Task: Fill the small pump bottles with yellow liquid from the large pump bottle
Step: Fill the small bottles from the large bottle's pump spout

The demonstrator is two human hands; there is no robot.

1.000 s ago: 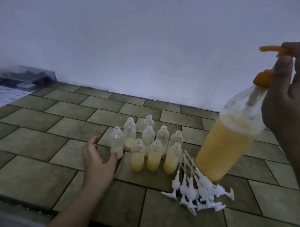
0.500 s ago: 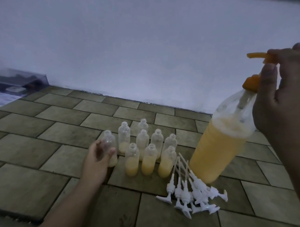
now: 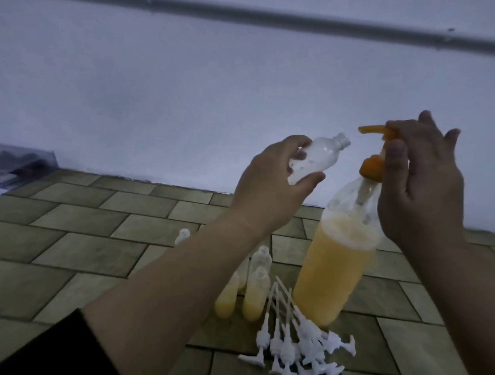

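Clear plastic, the small bottle (image 3: 306, 157) lies tilted in the left hand (image 3: 271, 185), whose grip curls around its body; its open neck points toward the orange spout (image 3: 373, 129), near but not touching, I think so that the liquid may fall straight in. The right hand (image 3: 420, 187) holds the pump head of the large bottle (image 3: 336, 271), fingers bent over it, ready to press; this bottle leans on the tiled floor (image 3: 78, 254). Partly filled small bottles (image 3: 253, 299) wait beside it; loose white pumps (image 3: 294, 346) lie in front.

I see a tiled floor (image 3: 78, 246), small bottles (image 3: 255, 297) standing centre, large pump bottle (image 3: 333, 277) beside them, white pump tops (image 3: 294, 346) heaped near, clear box (image 3: 20, 162) far left.
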